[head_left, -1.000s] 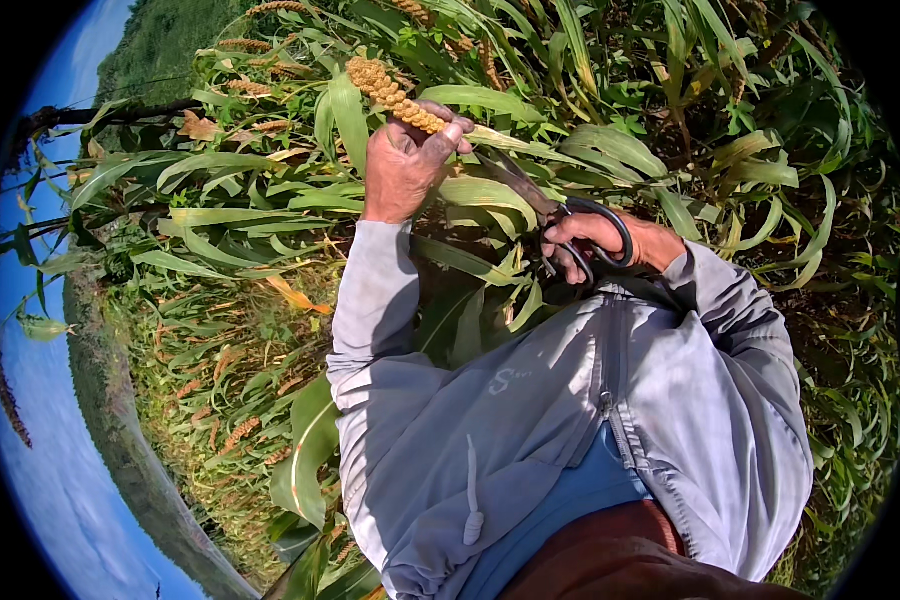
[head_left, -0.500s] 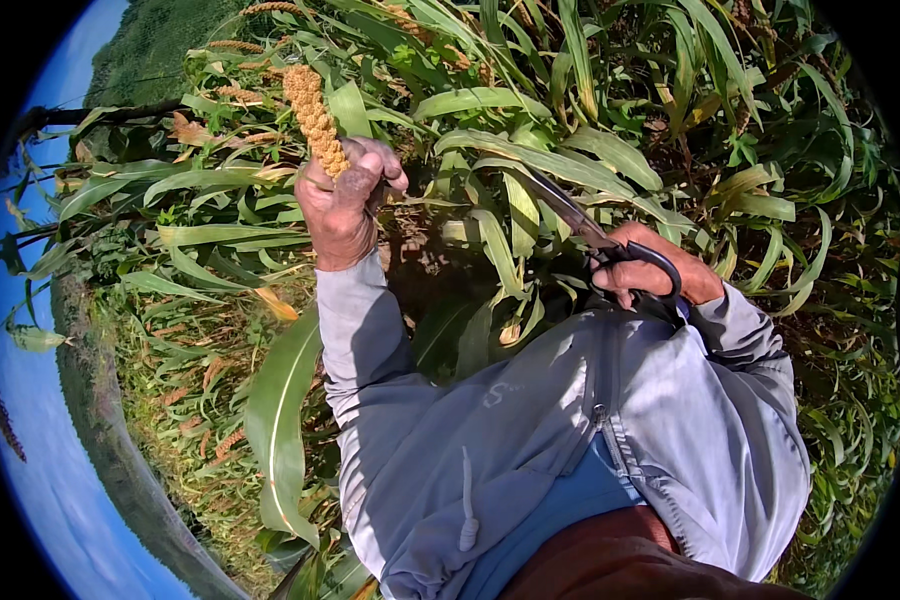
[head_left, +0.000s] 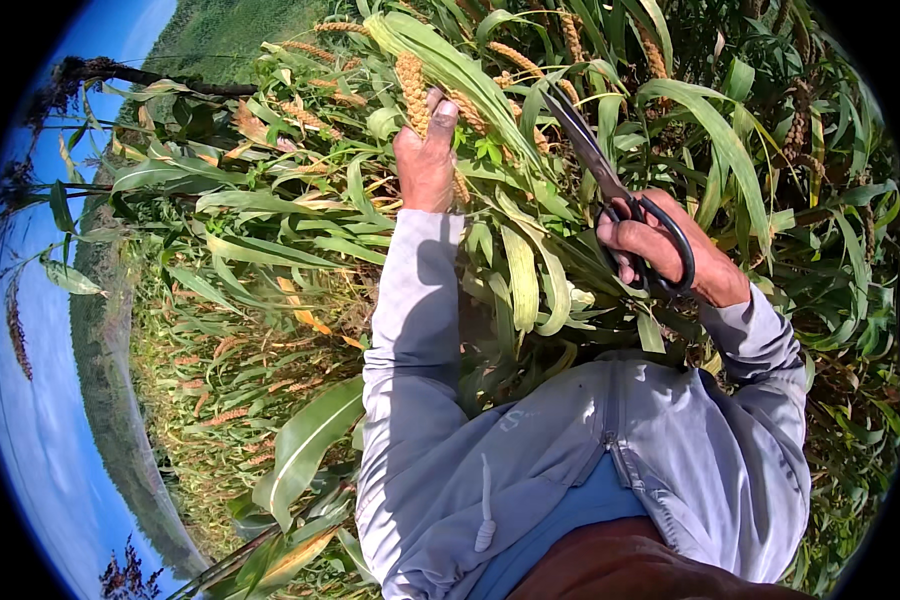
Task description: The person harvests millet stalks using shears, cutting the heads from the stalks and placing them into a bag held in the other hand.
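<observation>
Clasping a seed head (head_left: pixel 411 88) among leaves (head_left: pixel 455 75) with the left hand (head_left: pixel 427 165); gripping scissors (head_left: pixel 602 172) in the right hand (head_left: pixel 665 245). Could nick the left hand by swinging too close, or snag leaves lying between.

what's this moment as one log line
left hand: holding golden seed head | right hand: holding black-handled scissors | green leaves around
</observation>
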{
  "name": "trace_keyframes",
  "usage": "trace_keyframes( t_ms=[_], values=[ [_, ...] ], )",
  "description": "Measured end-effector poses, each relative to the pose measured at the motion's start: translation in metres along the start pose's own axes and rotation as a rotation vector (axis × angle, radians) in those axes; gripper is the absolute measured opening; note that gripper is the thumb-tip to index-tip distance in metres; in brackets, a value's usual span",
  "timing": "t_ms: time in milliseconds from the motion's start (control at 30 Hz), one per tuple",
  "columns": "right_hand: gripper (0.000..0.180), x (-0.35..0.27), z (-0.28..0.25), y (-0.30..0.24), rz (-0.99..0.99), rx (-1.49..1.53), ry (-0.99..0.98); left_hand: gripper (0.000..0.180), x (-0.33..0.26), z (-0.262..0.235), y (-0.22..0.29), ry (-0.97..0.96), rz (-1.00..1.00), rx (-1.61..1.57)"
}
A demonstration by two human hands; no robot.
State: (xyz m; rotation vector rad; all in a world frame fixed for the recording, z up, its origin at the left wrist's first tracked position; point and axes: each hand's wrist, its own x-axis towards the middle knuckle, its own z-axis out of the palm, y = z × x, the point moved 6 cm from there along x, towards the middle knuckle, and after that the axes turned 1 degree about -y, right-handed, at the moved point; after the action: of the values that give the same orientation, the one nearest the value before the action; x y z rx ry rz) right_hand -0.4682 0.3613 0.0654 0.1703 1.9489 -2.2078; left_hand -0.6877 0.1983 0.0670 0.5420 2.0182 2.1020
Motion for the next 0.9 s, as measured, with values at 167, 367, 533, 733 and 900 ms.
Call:
trace_keyframes(
  t_ms=[167, 367, 533, 733, 900],
  values=[
    [0.038, 0.058, -0.028, -0.007, -0.193, -0.442, -0.101, 0.048, -0.02, 0.004, -0.008, -0.093, -0.084, -0.18],
    [0.039, 0.116, -0.004, -0.017, -0.403, -0.805, -0.2, 0.041, -0.065, -0.008, 0.012, -0.031, 0.001, 0.114],
    [0.045, 0.116, 0.011, -0.023, -0.33, -0.565, -0.282, 0.036, -0.088, -0.046, 0.048, 0.024, -0.077, -0.199],
    [0.029, 0.041, -0.01, 0.012, -0.236, -0.146, -0.351, 0.041, -0.161, -0.062, 0.188, -0.236, 0.65, -0.451],
    [0.022, 0.017, -0.055, 0.077, 0.02, -0.257, -0.095, 0.044, -0.13, 0.009, 0.157, -1.052, 0.564, 0.063]
  ],
)
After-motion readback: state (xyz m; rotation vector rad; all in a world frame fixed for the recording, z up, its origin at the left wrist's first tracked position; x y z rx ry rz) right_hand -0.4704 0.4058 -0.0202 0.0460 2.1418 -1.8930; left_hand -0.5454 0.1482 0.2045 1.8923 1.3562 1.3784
